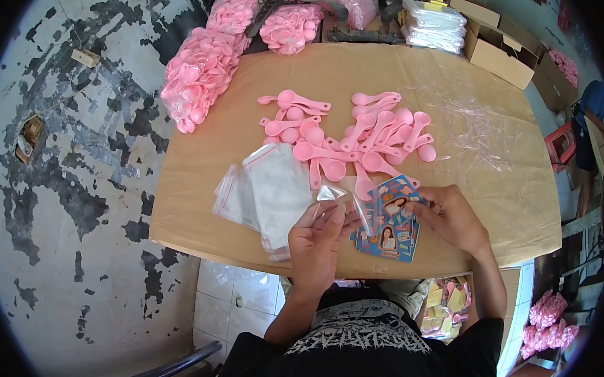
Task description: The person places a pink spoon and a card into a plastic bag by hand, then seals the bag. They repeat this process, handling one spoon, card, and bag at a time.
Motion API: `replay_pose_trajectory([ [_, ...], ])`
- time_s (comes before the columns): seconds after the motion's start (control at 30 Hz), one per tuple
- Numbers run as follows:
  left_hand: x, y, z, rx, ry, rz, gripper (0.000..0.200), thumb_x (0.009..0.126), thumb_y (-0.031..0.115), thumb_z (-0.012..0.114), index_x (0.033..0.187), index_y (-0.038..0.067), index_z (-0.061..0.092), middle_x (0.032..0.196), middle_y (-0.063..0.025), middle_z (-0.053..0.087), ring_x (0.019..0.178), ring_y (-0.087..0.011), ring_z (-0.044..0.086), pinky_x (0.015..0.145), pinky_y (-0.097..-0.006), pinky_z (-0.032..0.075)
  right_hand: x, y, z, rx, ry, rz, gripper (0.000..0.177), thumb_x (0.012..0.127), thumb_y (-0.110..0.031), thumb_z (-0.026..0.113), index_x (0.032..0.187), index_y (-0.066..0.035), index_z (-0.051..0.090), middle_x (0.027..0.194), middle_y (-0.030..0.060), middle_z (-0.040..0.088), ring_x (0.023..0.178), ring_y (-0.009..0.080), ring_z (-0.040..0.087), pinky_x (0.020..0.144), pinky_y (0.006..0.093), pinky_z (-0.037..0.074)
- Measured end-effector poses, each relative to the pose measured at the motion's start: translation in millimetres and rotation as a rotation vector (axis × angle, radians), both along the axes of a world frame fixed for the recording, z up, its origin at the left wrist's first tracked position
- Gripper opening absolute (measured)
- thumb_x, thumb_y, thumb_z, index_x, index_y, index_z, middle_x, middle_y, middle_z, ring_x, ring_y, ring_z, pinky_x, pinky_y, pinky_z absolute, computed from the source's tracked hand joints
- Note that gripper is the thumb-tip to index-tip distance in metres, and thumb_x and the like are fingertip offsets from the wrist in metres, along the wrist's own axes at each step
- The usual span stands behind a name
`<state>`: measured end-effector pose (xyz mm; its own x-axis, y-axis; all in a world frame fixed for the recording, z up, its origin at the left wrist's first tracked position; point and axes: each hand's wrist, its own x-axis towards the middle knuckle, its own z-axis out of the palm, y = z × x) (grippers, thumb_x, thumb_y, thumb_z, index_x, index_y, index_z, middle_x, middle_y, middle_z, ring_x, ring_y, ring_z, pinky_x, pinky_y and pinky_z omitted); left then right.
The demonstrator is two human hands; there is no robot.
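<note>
My left hand pinches a clear plastic bag near the front edge of the table. Close beside it, my right hand grips a blue printed card by its right side, and the card overlaps the bag in this view. Under that card lies a stack of similar blue cards. Left of my left hand, flat clear bags are piled on the table. Loose pink measuring spoons are heaped just beyond both hands.
Bags of pink spoons line the back left of the paper-covered table. Thin clear plastic strips lie at the right. Behind stand wrapped packs and an open cardboard box. A box of packed spoons sits below the front edge.
</note>
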<state>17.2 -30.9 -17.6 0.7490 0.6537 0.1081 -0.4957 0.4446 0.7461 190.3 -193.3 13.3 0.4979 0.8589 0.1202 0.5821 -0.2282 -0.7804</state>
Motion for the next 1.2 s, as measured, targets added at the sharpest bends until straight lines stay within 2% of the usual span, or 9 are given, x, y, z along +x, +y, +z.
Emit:
replay_pose_trajectory([
  [0.13,-4.1,-0.2,-6.2,0.055,-0.041,0.09,0.025,0.094,0.004,0.06,0.118,-0.005,0.057,0.102,-0.0169,0.068,0.092,-0.0248,0.07,0.083,-0.0372,0.059,-11.1,6.5,3.0,0.127,0.204,0.044,0.016,0.093,-0.011,0.064,0.102,0.002,0.065,0.067,0.0083,0.061,0.056,0.007,0.051,0.051,0.027,0.043],
  [0.23,-6.2,3.2,-8.9,0.076,-0.061,0.134,0.025,0.093,0.004,0.061,0.116,-0.004,0.058,0.101,-0.0165,0.068,0.092,-0.0242,0.07,0.082,-0.0375,0.06,-14.8,3.3,8.6,0.079,0.386,0.086,0.013,0.093,-0.009,0.064,0.103,0.001,0.066,0.065,0.0033,0.058,0.059,0.0028,0.047,0.051,0.0236,0.041],
  [0.57,-8.4,-1.1,2.7,0.156,0.186,0.153,0.026,0.093,0.002,0.06,0.117,-0.006,0.058,0.104,-0.0171,0.068,0.096,-0.0271,0.069,0.086,-0.0433,0.059,-33.0,10.9,10.8,0.264,0.202,0.108,0.011,0.091,-0.005,0.065,0.1,0.0,0.067,0.067,0.0051,0.061,0.062,0.0049,0.048,0.056,0.0249,0.043],
  [0.77,-9.8,-2.0,0.7,0.204,0.264,0.118,0.023,0.091,0.006,0.066,0.111,-0.006,0.064,0.102,-0.013,0.07,0.091,-0.0169,0.068,0.081,-0.0297,0.056,-35.1,12.4,20.6,0.089,0.136,0.15,0.014,0.089,-0.009,0.066,0.1,0.0,0.067,0.068,0.0077,0.063,0.061,0.0055,0.05,0.057,0.0258,0.045],
  [0.87,-12.4,-1.7,3.5,0.305,0.372,-0.045,0.028,0.092,0.006,0.066,0.117,-0.007,0.064,0.1,-0.0102,0.071,0.082,-0.0075,0.064,0.07,-0.0211,0.051,-35.1,13.8,18.1,0.092,0.159,0.171,0.015,0.089,-0.009,0.066,0.102,0.0,0.067,0.069,0.007,0.064,0.062,0.0054,0.05,0.056,0.0257,0.045],
  [0.97,-4.4,-10.5,4.2,0.246,0.217,-0.035,0.02,0.09,0.007,0.069,0.105,-0.007,0.068,0.09,-0.0066,0.071,0.078,-0.0044,0.06,0.063,-0.0205,0.046,-37.5,17.5,11.5,0.17,0.255,0.149,0.016,0.09,-0.007,0.066,0.104,0.001,0.067,0.074,0.0046,0.066,0.063,0.0053,0.051,0.057,0.0251,0.045],
  [1.07,-5.7,-8.2,-13.8,0.464,0.292,-0.078,0.013,0.088,0.005,0.071,0.088,-0.007,0.067,0.084,-0.0044,0.07,0.076,-0.0059,0.06,0.066,-0.0215,0.047,-45.7,23.6,0.9,0.25,0.441,0.081,0.018,0.091,-0.007,0.065,0.107,0.001,0.067,0.08,0.0017,0.068,0.066,0.0048,0.052,0.058,0.024,0.045],
  [1.1,-3.0,-9.7,-12.3,0.461,0.263,-0.156,0.016,0.086,0.003,0.072,0.096,-0.005,0.062,0.102,-0.0076,0.067,0.091,-0.0102,0.061,0.076,-0.0246,0.051,-48.9,27.5,-6.2,0.303,0.502,0.059,0.018,0.091,-0.008,0.065,0.107,0.001,0.067,0.082,0.0007,0.067,0.067,0.0044,0.053,0.059,0.0235,0.046],
  [1.2,0.6,-27.4,-10.0,0.275,0.012,-0.196,0.038,0.084,0.0,0.072,0.117,-0.003,0.054,0.121,-0.0112,0.058,0.11,-0.0135,0.056,0.087,-0.0277,0.051,-47.0,29.4,-3.5,0.282,0.669,0.048,0.019,0.092,-0.01,0.066,0.108,0.0,0.067,0.083,-0.001,0.066,0.07,0.0035,0.054,0.063,0.0224,0.048],
])
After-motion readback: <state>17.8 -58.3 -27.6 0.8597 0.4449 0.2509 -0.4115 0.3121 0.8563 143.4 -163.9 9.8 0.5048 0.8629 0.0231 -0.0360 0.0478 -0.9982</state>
